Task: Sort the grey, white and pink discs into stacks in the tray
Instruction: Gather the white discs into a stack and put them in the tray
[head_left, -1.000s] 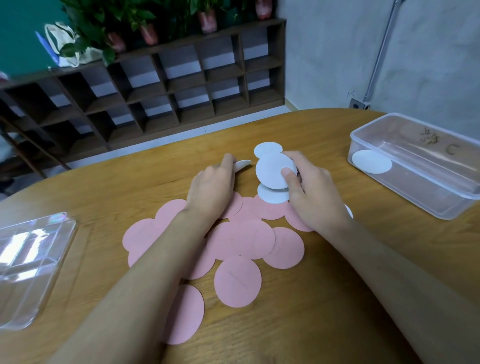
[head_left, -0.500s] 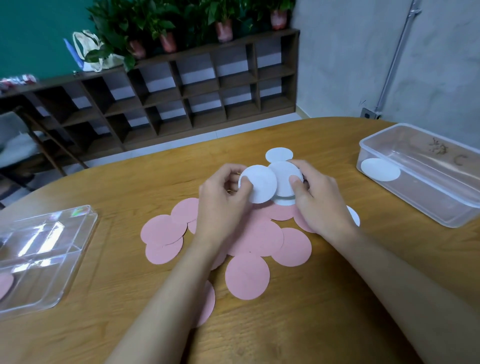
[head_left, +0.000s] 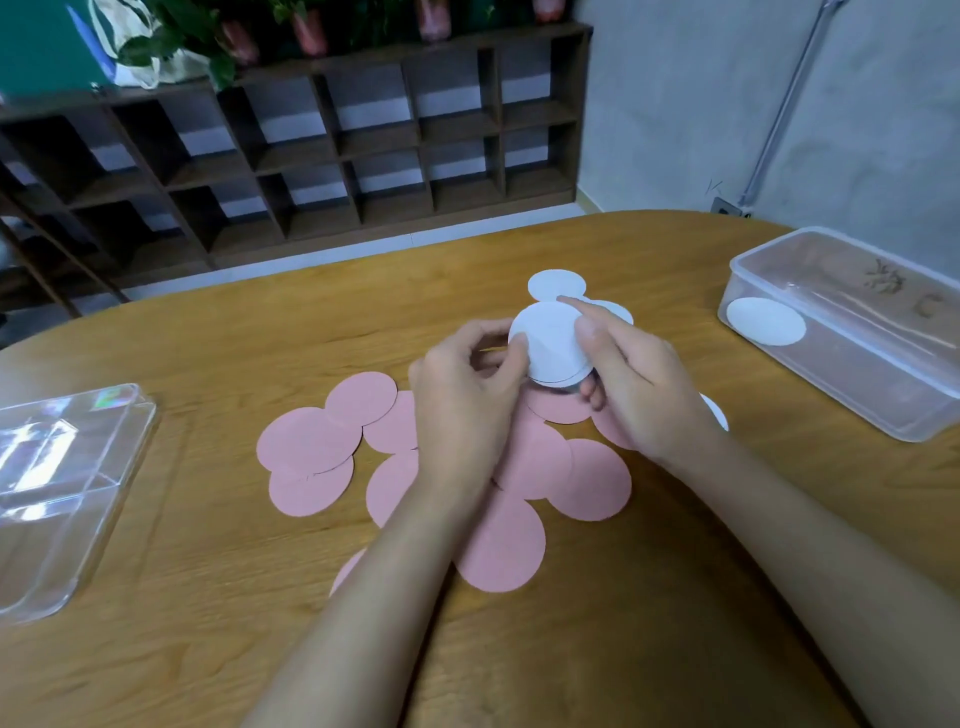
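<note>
Starting at your far left, the clear tray (head_left: 67, 483) sits on the table (head_left: 571, 649), well apart from the work, and I cannot make out any disc in it. The pink discs (head_left: 306, 441) lie fanned and overlapping in the middle of the table, and your left forearm crosses above several of them. Your left hand (head_left: 462, 395) pinches the left edge of a small white stack (head_left: 550, 348) between thumb and fingertips. Your right hand (head_left: 639, 384) grips the other side, thumb on top and fingers curled beneath, so the stack hangs tilted just above the pink ones. Two loose white discs (head_left: 556, 285) lie on the table just beyond your fingers, and one white disc (head_left: 763, 320) lies in the clear box (head_left: 841, 379) at your far right. The risk, as I judge it, is that these discs look thin and slick. A slack pinch could let the stack fan out and drop among the pink ones, undoing the sort. A dragging forearm could also sweep pink discs out of place. Square the stack with both hands before either one lets go.
</note>
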